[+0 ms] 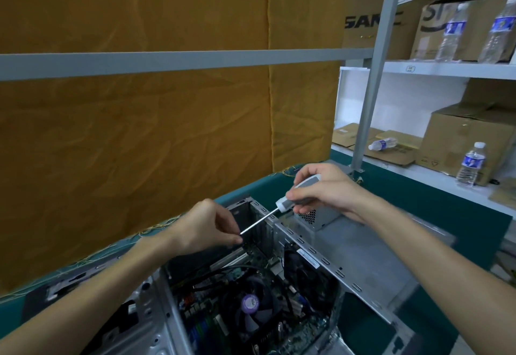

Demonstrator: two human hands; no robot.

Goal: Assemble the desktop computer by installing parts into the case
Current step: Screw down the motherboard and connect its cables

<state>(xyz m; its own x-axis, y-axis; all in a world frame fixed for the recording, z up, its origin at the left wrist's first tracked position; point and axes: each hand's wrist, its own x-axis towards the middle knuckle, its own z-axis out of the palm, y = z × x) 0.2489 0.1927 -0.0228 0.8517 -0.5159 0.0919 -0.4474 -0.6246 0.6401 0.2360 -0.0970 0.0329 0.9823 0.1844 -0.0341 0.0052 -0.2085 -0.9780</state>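
Observation:
An open grey metal computer case (pixel 360 259) lies on its side on the teal table. Inside it are the motherboard (pixel 206 318) and a black CPU fan (pixel 251 307) with a purple hub. My right hand (pixel 321 190) grips the white and grey handle of a screwdriver (pixel 282 205), whose shaft slants down and left over the case's rear corner. My left hand (pixel 206 226) pinches at the screwdriver's tip, fingers curled; whatever sits between those fingertips is too small to tell. A power supply (pixel 315 219) sits at the case's far end.
An orange cloth (pixel 139 131) hangs behind the table, crossed by a grey rail (pixel 181 61). At the right a white shelf (pixel 446 71) holds cardboard boxes (pixel 460 142) and several water bottles (pixel 472 164). A grey upright post (pixel 371 89) stands at the table's far corner.

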